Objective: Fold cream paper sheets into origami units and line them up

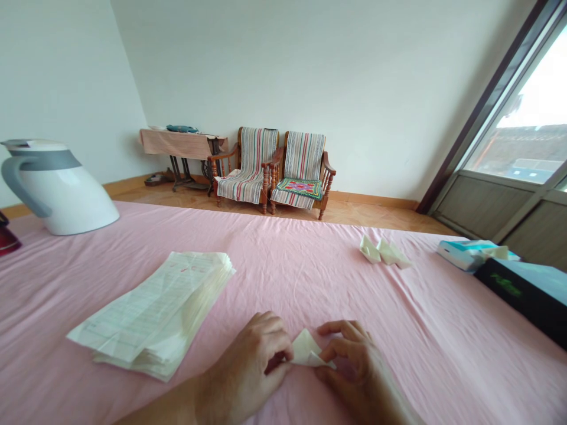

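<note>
A small piece of folded paper, pale and roughly triangular with its peak pointing away from me, is held just over the pink cloth at the near middle. My left hand pinches its left corner between thumb and fingers. On the other side, my right hand grips the right corner, thumb below and fingers above. Left of my hands lies a thick stack of printed paper sheets. Folded paper boats sit farther off to the right.
A white and grey jug stands at the far left beside a red object. At the right edge are a tissue box and a black box. Two wooden chairs and a cloth-covered sewing table stand by the wall.
</note>
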`<state>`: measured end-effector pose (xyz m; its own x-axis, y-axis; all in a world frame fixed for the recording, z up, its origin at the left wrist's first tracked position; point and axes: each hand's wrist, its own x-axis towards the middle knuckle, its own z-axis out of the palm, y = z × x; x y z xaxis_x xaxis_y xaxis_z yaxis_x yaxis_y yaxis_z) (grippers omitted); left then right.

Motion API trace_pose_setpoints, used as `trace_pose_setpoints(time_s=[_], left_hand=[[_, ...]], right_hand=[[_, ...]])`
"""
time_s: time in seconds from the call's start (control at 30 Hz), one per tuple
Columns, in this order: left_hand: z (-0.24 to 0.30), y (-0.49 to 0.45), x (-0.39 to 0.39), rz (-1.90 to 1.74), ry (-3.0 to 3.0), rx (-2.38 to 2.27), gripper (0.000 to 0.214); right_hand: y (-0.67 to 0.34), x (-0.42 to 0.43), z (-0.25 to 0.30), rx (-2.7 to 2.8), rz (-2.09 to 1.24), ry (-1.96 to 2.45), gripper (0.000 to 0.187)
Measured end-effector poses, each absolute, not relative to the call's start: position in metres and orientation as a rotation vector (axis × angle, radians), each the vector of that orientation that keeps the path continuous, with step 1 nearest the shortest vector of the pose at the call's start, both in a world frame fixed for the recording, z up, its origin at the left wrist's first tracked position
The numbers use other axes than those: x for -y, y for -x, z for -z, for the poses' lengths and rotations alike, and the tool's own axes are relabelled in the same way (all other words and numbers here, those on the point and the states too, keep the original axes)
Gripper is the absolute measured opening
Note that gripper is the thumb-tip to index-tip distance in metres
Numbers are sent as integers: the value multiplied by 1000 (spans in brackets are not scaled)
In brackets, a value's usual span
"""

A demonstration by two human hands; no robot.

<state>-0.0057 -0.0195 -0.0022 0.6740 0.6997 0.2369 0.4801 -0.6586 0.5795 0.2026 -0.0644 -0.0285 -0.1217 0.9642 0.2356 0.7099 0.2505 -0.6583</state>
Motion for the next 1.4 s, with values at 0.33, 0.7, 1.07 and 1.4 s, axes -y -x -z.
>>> trace_pose_setpoints(time_s=[0.33, 0.7, 1.07, 1.4], left_hand=[[1, 8, 12, -536, -2219, -1089, 20], [4, 3, 11, -547, -2248, -1123, 19], [5, -4, 11, -518, -2294, -1237, 22], [4, -5, 12, -488, -2313, -1263, 23]], right_hand=[[-203, 66, 23, 1767, -582, 1667, 15], [-196, 63, 24, 1796, -520, 1777, 15], [-192, 62, 30, 1876, -301, 1848, 16], [-190, 60, 29, 1898, -229, 1860, 18]])
